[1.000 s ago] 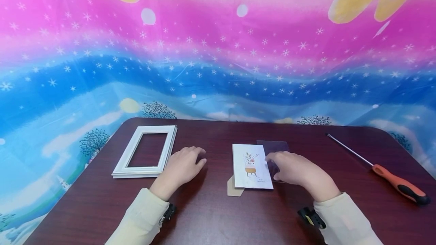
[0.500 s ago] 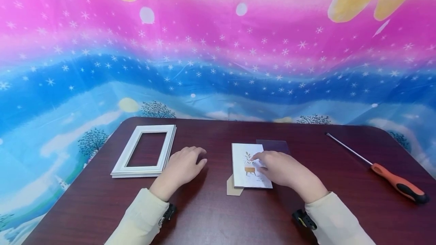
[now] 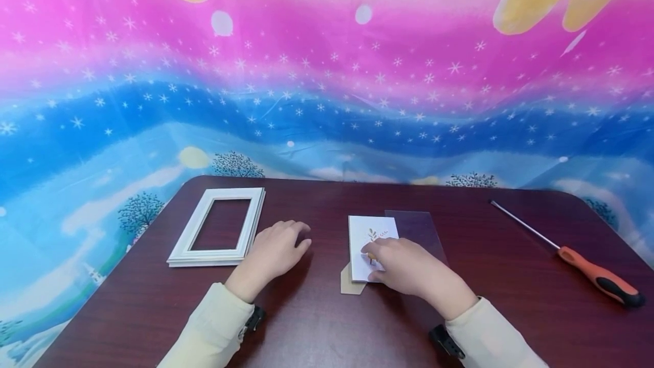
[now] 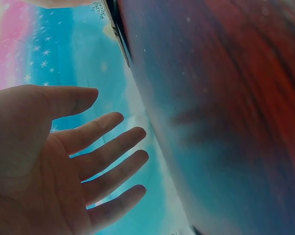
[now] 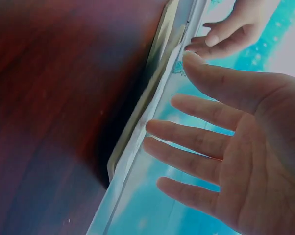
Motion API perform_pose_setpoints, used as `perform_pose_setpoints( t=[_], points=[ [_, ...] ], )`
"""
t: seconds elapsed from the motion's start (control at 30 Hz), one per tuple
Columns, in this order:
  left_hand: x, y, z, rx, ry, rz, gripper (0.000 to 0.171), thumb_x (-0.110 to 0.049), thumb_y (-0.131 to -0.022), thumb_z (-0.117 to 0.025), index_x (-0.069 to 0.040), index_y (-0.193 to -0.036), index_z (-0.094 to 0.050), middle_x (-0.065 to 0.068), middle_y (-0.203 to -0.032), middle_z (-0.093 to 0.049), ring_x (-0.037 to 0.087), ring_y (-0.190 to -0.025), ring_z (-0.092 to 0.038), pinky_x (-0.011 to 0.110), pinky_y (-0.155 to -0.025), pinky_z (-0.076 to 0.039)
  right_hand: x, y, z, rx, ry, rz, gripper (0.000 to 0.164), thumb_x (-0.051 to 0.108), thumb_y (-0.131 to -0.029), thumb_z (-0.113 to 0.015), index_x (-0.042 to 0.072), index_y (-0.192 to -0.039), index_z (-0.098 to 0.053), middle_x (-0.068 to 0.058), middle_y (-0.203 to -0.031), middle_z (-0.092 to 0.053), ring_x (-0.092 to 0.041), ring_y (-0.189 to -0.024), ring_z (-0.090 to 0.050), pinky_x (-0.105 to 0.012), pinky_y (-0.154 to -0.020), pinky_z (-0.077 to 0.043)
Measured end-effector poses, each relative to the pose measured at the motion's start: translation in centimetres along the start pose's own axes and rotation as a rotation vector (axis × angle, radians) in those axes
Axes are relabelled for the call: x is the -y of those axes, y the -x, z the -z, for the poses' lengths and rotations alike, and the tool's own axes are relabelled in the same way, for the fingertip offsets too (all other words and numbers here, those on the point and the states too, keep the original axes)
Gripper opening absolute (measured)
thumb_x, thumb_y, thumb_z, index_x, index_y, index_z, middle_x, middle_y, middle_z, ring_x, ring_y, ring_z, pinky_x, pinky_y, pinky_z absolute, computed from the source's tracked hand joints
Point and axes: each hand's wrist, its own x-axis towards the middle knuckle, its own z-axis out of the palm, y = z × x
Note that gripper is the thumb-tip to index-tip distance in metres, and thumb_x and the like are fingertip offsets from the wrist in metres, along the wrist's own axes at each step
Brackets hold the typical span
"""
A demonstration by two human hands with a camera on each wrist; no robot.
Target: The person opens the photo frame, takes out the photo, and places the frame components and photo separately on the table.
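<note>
My right hand (image 3: 416, 270) is spread over a white card (image 3: 360, 237) with a printed plant, hiding its lower right part. In the right wrist view, the fingers (image 5: 194, 137) are nearly straight, tips close to the card's surface; whether they touch it is unclear. Beneath the card, the corner of a tan board (image 3: 351, 281) sticks out at the lower left. A clear sheet (image 3: 416, 226) shows behind and right of the card. Palm down, my left hand (image 3: 273, 251) is beside a white picture frame (image 3: 212, 255), holding nothing. Its fingers (image 4: 113, 164) are relaxed and apart in the left wrist view.
On the right of the dark red table (image 3: 317, 328) lies a screwdriver (image 3: 587, 268) with an orange and black handle, shaft pointing away. A colourful printed cloth (image 3: 327, 101) hangs behind the far table edge.
My right hand has moved left from the card's right edge to over its printed picture. The left hand, frame, card and screwdriver have stayed in place.
</note>
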Motion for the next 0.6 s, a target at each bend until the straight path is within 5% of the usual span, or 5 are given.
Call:
perform_pose_setpoints(
  t=[0.6],
  points=[
    [0.0, 0.0, -0.2, -0.014, -0.007, -0.002, 0.027, -0.026, -0.095, -0.067, -0.011, -0.117, -0.071, 0.007, -0.117, -0.069, 0.029, -0.111, -0.062, 0.047, -0.090, -0.051, 0.6, -0.2, -1.4, -0.127, 0.139, 0.127, 0.037, 0.015, -0.069, -0.089, 0.005, -0.098, -0.068, -0.004, -0.087, -0.061, -0.022, -0.077, -0.063, -0.040, -0.066, -0.052]
  ],
)
